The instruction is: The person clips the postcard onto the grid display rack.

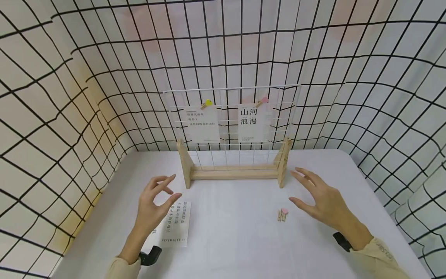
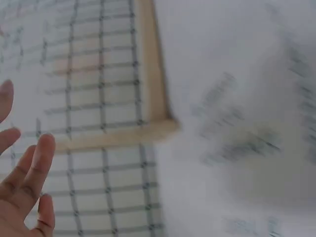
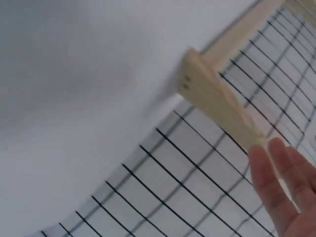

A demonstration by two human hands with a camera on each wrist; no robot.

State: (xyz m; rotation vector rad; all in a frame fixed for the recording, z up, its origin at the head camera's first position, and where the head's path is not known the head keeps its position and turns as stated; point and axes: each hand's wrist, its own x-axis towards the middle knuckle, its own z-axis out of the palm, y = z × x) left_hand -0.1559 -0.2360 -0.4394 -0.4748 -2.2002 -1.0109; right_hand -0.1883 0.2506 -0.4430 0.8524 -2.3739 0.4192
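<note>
My left hand (image 1: 153, 205) hovers with parted fingers over the left of the table, above printed cards (image 1: 179, 228); it holds nothing. On the other side my right hand (image 1: 324, 201) is raised, fingers spread and bare of any object. Two small wooden clips (image 1: 282, 215), one with a pink heart, lie on the cloth to its left. Between the hands stands a white wire grid rack (image 1: 230, 155) on a wooden base (image 1: 235, 173). Clipped to it are a left card (image 1: 203, 130) with a yellow-topped clip (image 1: 208, 103) and a right card (image 1: 252, 128) with a pink-topped clip (image 1: 263, 101).
Black wire mesh panels (image 1: 223, 50) enclose the back and both sides of the white table (image 1: 237, 240). Pale cloth hangs behind the mesh. Both wrists wear dark straps. The wrist views are partly blurred.
</note>
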